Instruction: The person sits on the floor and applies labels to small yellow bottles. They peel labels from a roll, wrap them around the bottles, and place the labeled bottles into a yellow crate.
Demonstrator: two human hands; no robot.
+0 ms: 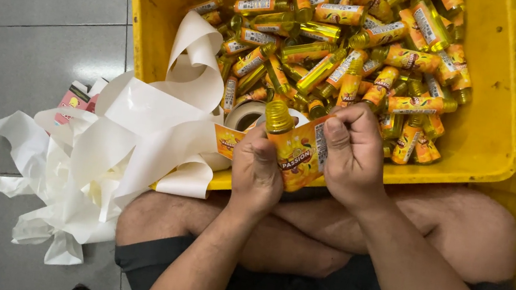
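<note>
Crossed legs [326, 232] | left hand [257, 171], right hand [352, 153] both pinching small yellow bottle [290, 146] between them | yellow crate [490, 127] behind

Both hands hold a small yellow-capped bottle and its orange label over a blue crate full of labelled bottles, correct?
Not quite: in the head view the crate is yellow, not blue. The left hand and right hand do hold the yellow-capped bottle and orange label.

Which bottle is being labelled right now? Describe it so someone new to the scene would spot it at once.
Start at the big yellow crate heaped with small labelled bottles. At its near edge, above the person's crossed legs, the left hand and right hand meet around one bottle. Unlike the heaped ones, it is off the pile, gold cap toward the crate, with its orange label partly unwrapped.
</note>
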